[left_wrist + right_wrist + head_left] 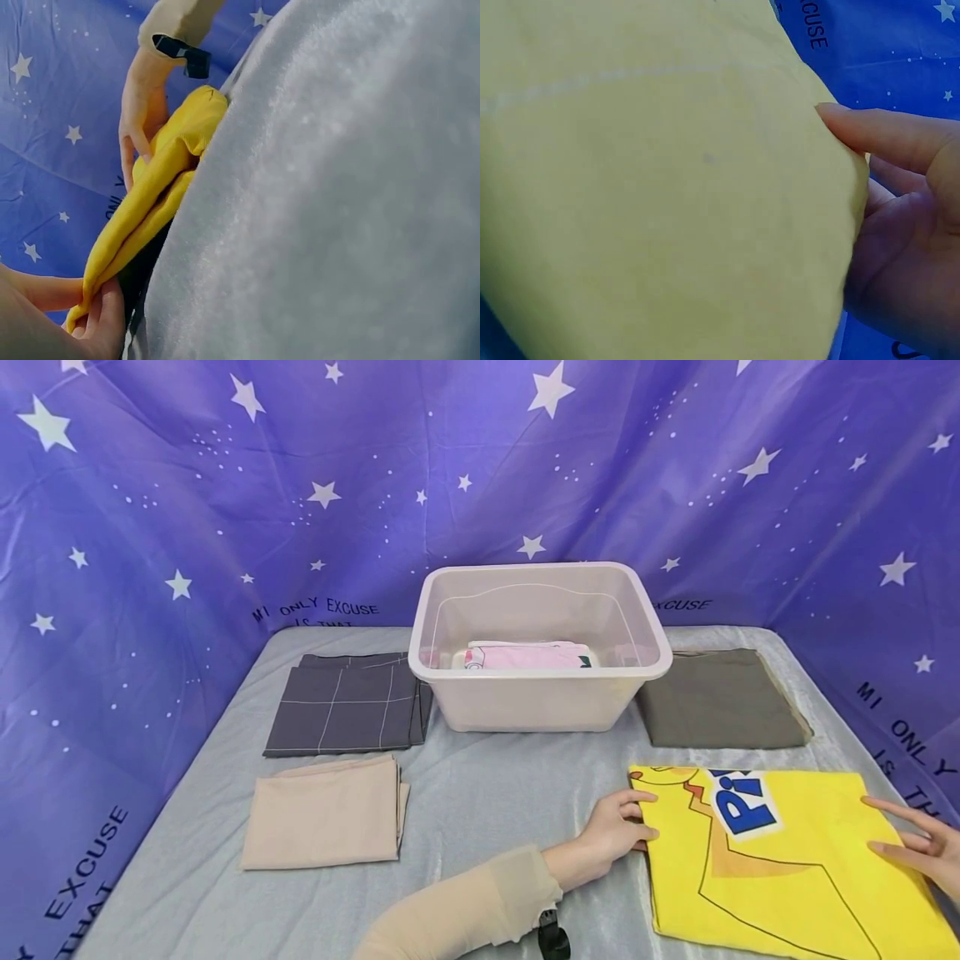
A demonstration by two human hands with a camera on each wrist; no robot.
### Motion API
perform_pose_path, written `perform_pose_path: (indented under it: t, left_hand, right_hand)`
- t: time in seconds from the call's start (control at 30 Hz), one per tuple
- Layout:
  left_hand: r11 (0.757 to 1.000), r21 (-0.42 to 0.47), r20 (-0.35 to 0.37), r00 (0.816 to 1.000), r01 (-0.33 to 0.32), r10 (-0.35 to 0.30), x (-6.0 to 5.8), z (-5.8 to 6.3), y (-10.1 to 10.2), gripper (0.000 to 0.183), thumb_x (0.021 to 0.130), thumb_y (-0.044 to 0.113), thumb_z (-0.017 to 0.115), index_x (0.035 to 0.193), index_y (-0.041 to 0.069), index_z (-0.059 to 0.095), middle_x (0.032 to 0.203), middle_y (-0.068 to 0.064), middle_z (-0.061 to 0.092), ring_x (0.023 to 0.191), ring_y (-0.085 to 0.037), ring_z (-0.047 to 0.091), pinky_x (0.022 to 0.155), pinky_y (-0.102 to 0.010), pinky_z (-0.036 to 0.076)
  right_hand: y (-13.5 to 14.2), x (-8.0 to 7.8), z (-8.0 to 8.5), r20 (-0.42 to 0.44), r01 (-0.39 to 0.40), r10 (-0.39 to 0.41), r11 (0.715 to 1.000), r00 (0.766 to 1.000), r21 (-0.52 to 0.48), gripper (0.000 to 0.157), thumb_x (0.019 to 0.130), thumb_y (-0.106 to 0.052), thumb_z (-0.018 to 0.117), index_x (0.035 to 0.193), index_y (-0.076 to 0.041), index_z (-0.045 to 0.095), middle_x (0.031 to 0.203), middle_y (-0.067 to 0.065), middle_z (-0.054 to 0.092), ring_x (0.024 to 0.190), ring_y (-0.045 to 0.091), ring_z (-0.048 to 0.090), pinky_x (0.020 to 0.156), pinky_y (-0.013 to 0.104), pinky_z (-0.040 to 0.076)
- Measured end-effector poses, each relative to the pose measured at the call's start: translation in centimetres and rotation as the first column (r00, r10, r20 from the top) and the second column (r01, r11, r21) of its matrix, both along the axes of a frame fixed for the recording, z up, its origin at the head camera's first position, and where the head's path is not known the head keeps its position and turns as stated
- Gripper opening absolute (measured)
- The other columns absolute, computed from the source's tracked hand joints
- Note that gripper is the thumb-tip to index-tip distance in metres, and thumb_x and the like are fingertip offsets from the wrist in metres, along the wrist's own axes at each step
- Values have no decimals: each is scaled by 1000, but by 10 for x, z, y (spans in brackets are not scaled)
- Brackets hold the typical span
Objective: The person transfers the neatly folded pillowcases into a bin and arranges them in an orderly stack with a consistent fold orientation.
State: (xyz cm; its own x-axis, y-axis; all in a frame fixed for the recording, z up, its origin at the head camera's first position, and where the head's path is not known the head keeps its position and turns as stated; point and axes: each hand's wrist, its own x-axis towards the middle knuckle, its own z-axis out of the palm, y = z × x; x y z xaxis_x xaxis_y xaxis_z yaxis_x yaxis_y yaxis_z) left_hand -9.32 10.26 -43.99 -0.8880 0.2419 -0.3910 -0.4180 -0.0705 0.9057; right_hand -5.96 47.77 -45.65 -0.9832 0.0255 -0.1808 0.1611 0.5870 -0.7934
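A folded yellow cloth with a cartoon print and blue lettering is at the front right of the grey bed-like surface. At its left edge, my left hand pinches the fabric between thumb and fingers. The left wrist view shows this left hand gripping the layered yellow edge. My right hand holds the opposite edge, partly cut off by the frame. In the right wrist view, the right thumb lies over the cloth's edge and the other fingers are partly hidden behind it.
Behind stands a clear plastic bin with a folded pink cloth inside. Left of it lie a dark grid-lined cloth and a beige one; an olive cloth lies right. A purple starry curtain surrounds the surface.
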Motion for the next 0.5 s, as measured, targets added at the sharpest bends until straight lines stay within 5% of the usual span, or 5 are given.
perform_pose_path:
  t: [0.27, 0.4, 0.5]
  left_hand:
    - [1000, 23, -25, 1000, -15, 15, 1, 8, -7, 39, 71, -15, 61, 93, 17, 64, 73, 1, 59, 58, -13, 54, 56, -31, 51]
    - [999, 31, -48, 999, -18, 19, 0, 11, -13, 40, 70, -16, 61, 94, 16, 64, 72, 1, 60, 57, -11, 54, 56, -28, 50]
    - [1000, 25, -62, 998, -13, 15, -2, 12, -18, 40, 70, -15, 61, 95, 16, 65, 72, 1, 60, 57, -10, 54, 55, -27, 50]
  right_hand:
    - [11, -6, -8, -18, -17, 17, 999, 1000, -30, 75, 88, -7, 53, 139, -39, 8, 77, -25, 58, 61, 8, 61, 50, 31, 49]
    - [6, -10, -1, -5, -36, 37, 999, 999, 17, 75, 89, -10, 52, 138, -41, 5, 81, -17, 59, 63, 8, 61, 52, 31, 50]
    - [1, -11, 3, -11, -48, 49, 994, 999, 97, 74, 90, -13, 51, 138, -41, 3, 69, -4, 57, 48, 11, 51, 48, 27, 46]
